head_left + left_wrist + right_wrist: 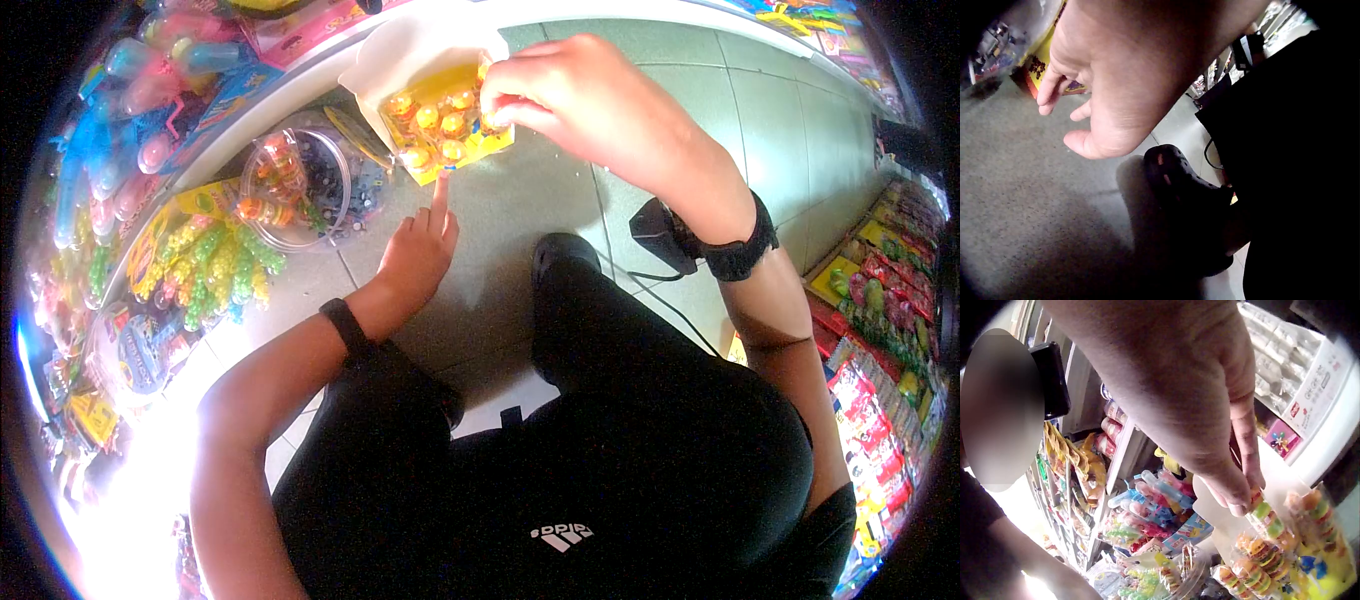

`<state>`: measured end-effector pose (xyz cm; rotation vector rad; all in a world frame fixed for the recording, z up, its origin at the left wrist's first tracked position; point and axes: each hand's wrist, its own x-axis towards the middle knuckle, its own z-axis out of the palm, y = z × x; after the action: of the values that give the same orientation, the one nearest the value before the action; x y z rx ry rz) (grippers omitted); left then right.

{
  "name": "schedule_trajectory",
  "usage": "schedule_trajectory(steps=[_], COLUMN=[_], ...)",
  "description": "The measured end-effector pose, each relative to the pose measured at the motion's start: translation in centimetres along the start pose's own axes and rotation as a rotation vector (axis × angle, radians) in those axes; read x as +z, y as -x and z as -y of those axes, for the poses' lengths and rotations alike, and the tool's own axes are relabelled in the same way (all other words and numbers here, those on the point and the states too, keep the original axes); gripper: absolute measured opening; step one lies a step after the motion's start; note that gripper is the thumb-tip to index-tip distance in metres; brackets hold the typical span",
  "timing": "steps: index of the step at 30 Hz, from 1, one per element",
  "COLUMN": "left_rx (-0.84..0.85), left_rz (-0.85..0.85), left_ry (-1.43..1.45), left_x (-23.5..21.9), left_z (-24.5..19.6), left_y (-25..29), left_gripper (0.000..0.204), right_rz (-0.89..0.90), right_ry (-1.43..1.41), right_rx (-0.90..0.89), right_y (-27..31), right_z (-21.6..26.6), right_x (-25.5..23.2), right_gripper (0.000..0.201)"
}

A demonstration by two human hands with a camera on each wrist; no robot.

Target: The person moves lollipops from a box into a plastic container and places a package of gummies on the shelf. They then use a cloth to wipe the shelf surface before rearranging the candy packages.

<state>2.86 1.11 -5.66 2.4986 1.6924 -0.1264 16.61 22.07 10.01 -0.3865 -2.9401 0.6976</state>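
Note:
A yellow display box [490, 143] with a raised white flap [385, 60] holds several clear-wrapped burger-shaped gummy candies [428, 117]. My right hand [575, 95] reaches over the box's right side. Its thumb and fingertips pinch a wrapped gummy candy [1266, 515] with red and green layers, above the other candies in the right wrist view. Below the box's front edge is my left hand [415, 255], its index finger extended up to that edge and its other fingers loosely bent. In the left wrist view, the left hand [1113, 94] holds nothing.
A round clear tub [345, 190] with wrapped candies stands left of the box. Yellow and green bead-like candy packs [205, 250] and coloured bottle-shaped packs [130, 90] line the left. Shelved goods [880, 300] are at right; a dark shoe [1175, 172] rests on the tiled floor.

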Motion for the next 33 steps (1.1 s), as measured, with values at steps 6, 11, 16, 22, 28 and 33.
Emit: schedule_trajectory(steps=[6, 11, 16, 22, 28, 33], left_rx=[-0.005, -0.002, -0.005, -0.011, 0.009, 0.006], left_rz=[0.088, 0.088, 0.094, 0.093, -0.014, 0.003], left_ry=[0.067, 0.076, 0.088, 0.106, 0.045, 0.033], left_x=[0.22, -0.08, 0.04, 0.21, 0.56, 0.52], left_z=[0.10, 0.14, 0.13, 0.11, 0.15, 0.10], left_y=[0.19, 0.16, 0.00, 0.02, 0.10, 0.07], left_gripper=[0.049, 0.047, 0.046, 0.046, 0.035, 0.034], right_rz=[-0.034, -0.001, 0.005, 0.001, -0.084, -0.091], right_ry=[0.020, 0.052, 0.058, 0.066, -0.012, -0.014], right_rx=[-0.023, -0.012, -0.012, -0.004, -0.053, -0.063], right_y=[-0.28, -0.42, -0.55, -0.38, -0.20, -0.17], right_z=[0.03, -0.26, 0.03, 0.11, 0.02, 0.12], right_x=[0.14, 0.07, -0.27, -0.10, 0.31, 0.35], right_gripper=[0.011, 0.011, 0.011, 0.010, 0.012, 0.012])
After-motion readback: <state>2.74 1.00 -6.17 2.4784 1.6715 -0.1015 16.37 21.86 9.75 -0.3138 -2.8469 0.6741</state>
